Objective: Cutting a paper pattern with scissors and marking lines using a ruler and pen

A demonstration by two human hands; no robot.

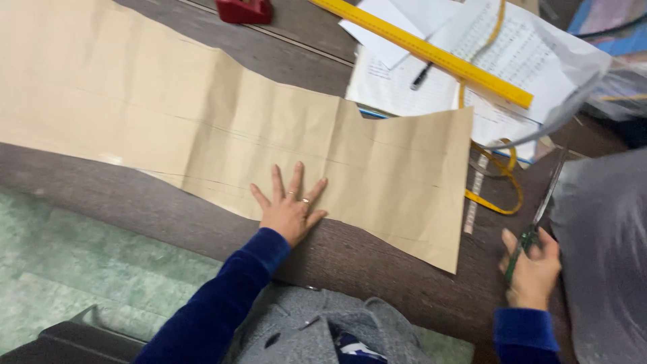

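Slippage of the brown paper pattern (236, 128) is judged possible: it is pinned only by the left hand (290, 209), laid flat with fingers spread. The green-handled scissors (536, 226) are gripped by the closed right hand (532, 269), well off the paper; a crooked cut could result.

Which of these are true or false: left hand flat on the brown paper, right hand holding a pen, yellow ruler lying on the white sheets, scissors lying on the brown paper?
1. The left hand lies flat on the brown paper. True.
2. The right hand holds a pen. False: it holds green-handled scissors.
3. The yellow ruler lies across the white sheets. True.
4. The scissors rest on the brown paper. False: they are off its right edge, above the dark table.
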